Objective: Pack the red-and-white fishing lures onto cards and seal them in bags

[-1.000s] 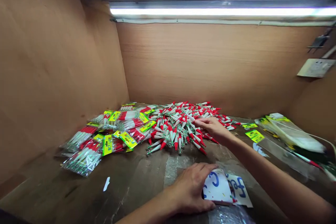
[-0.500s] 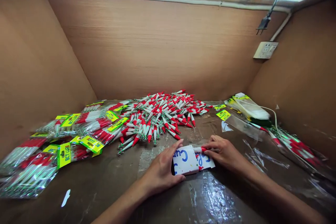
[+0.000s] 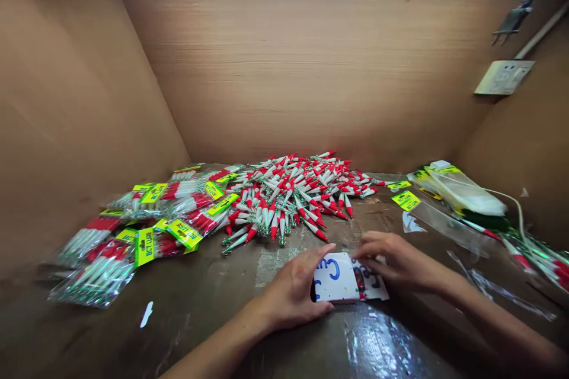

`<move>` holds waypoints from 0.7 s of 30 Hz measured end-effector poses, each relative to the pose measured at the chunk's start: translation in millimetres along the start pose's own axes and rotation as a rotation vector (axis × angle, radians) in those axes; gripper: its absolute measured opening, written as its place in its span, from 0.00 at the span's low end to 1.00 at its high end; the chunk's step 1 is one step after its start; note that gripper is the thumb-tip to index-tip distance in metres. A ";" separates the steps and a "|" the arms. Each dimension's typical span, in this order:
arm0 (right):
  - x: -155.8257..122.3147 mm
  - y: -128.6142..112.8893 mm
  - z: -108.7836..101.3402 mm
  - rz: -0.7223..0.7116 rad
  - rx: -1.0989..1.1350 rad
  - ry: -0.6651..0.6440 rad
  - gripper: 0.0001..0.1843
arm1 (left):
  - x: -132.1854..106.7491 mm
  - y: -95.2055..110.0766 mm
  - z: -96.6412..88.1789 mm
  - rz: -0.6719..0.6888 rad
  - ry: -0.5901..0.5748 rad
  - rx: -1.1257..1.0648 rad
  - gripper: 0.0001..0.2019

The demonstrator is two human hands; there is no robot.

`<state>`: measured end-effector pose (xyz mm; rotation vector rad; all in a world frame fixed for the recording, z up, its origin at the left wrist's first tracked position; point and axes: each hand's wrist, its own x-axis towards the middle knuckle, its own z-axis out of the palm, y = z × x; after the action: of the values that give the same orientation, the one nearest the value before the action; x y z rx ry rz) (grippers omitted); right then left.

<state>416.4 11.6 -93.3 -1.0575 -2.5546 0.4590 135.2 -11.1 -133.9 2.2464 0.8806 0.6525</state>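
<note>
Hard to make out: the blue handwriting on the small white card with blue lettering (image 3: 340, 277) is partly covered by fingers, not readable. What lies under the right palm is hidden, so I can't tell if a lure is pinched there. Both forearms are cut off at the bottom edge of the frame. The light strip at the top edge is blown out. Right-edge items are blurred.

Left hand (image 3: 291, 296), lower centre: grip half-curled, thumb up along the card's top left, fingers wrapped on its left edge, holding the card against the dark worn desk (image 3: 213, 308). Right hand (image 3: 398, 263), just right of centre: fingers bent down flat over the card's right half, touching it; closed or not, I cannot tell.

The card lies flat in the lower centre of the frame, long axis left-right, slightly tilted down to the right, between the two hands.

Above the card, centre frame: loose heap of red-and-white tapered fishing lures (image 3: 293, 192), pointing all ways. Left of it, clear plastic packs of lures with yellow-green labels (image 3: 146, 231), spread toward the left edge. Right side: flat clear bags with a white bundle (image 3: 462, 192) near the wall, and a white wall socket (image 3: 502, 77) at the upper right on the brown board wall.
</note>
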 end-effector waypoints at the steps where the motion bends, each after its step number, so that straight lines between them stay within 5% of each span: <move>1: 11.3 0.2 -6.3 0.016 0.000 0.052 0.12 | -0.6 0.6 -0.5 0.007 -0.005 -0.006 0.50; 5: 84.4 -9.0 -14.2 -0.057 -0.114 0.208 0.12 | -3.1 3.0 -3.0 0.028 -0.015 0.006 0.48; 12: 223.7 -33.3 -7.2 -0.194 -0.466 0.161 0.12 | -6.0 7.6 -5.1 0.019 -0.037 0.067 0.47; 16: 253.1 -32.5 -8.5 -0.247 -0.609 0.039 0.08 | -6.9 7.9 -5.5 0.019 -0.052 0.079 0.47; 21: 241.8 -33.6 -4.4 -0.191 -0.647 0.121 0.12 | -9.6 7.4 -5.3 0.020 -0.069 0.079 0.47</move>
<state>236.5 164.6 -31.1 -0.9679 -2.7118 -0.5028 128.6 -20.3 -127.1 2.3362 0.8651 0.5547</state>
